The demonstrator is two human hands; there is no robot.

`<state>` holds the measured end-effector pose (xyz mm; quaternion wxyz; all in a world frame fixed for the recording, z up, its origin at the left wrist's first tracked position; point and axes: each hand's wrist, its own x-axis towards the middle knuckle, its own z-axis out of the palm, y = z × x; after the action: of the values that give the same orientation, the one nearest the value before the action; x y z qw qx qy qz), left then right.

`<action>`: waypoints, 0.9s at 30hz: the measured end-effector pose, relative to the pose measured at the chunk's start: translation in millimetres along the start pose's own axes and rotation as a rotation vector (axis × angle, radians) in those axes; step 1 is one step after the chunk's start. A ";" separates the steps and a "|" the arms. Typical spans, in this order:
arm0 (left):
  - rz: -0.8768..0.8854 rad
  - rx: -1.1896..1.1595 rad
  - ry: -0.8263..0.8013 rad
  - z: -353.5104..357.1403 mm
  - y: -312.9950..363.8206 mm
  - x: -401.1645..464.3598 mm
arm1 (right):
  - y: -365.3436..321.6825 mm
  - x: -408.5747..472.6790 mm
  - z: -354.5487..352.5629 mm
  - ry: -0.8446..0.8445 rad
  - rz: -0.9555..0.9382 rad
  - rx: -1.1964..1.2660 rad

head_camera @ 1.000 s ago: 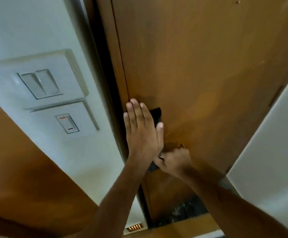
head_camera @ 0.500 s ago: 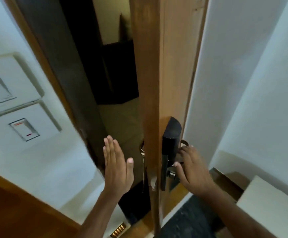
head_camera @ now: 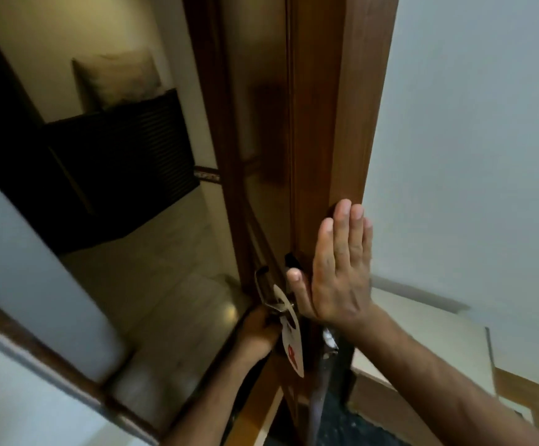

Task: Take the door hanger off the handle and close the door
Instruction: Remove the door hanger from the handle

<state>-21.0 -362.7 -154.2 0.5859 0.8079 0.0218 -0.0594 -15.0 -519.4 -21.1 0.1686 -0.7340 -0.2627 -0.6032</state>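
Beyond the doorway a dim room with a pale tiled floor and a dark slatted cabinet lay before us, a cushion propped on top of it. A white wall filled the right side of our view. The wooden door stood open, its edge turned towards us.

We had our right hand flat against the door's near face, the fingers straight and pressed together, the thumb stretched out towards the door's edge beside a dark lock part. Our left hand reached round to the far side of the door, curled just beneath the metal handle; the view was too blurred for us to tell whether it gripped the handle or the card.

The door hanger, a pale card with a red mark near its lower end, was on the handle, hanging down along the door's edge between our two hands and touching the left one.
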 end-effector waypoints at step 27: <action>-0.481 -0.377 -0.166 76.8 52.3 121.3 | 167.6 -6.5 -34.2 -0.121 0.093 -0.077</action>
<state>99.4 -456.2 -143.1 0.6942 0.6492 0.1751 -0.2568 55.7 -674.8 -8.4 0.1520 -0.7865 -0.2147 -0.5588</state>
